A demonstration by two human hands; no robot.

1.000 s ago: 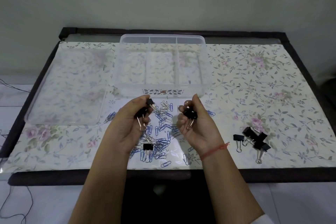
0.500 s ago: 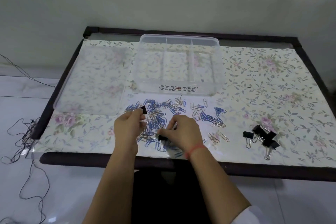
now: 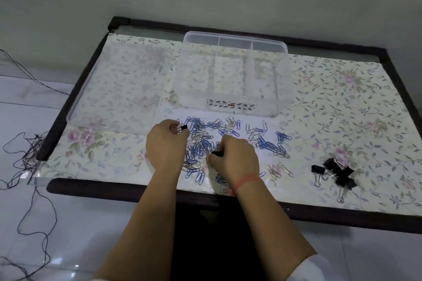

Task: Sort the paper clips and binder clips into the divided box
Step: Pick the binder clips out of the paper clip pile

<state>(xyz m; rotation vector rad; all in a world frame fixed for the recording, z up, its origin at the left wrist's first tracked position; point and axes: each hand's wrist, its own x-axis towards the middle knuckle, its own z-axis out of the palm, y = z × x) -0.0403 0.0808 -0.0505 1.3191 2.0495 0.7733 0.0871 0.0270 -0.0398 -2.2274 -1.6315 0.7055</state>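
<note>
Black binder clip (image 3: 184, 127) – left hand (image 3: 166, 143) pinching.

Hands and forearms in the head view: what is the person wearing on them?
Both forearms are bare. The right hand has a thin red thread bracelet around the wrist, and a white sleeve edge shows low on that arm. The left hand shows no jewellery or glove.

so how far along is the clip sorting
Early. Done: a few black binder clips set aside at right. In hand: left hand and right hand each pinch a binder clip from the paper clip pile. Left: the divided box looks empty.
</note>
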